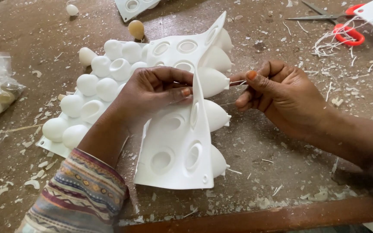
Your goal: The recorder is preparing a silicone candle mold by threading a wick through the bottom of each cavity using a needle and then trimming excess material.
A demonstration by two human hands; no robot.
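Hands work a white mould (175, 151): left hand (152, 92) clasps its folded edge; right hand (277, 97) pinches a wick (237, 82) at its tip.

White flexible mould sheet (175, 151): round holes across face, egg-shaped pods bulging from far side, each ending in small pointed tip. Sheet bent upward, standing on edge on table, upper corner curling up and away. Thin white wick (237, 82): short, pale, sticking out of upper pod tip, roughly level.
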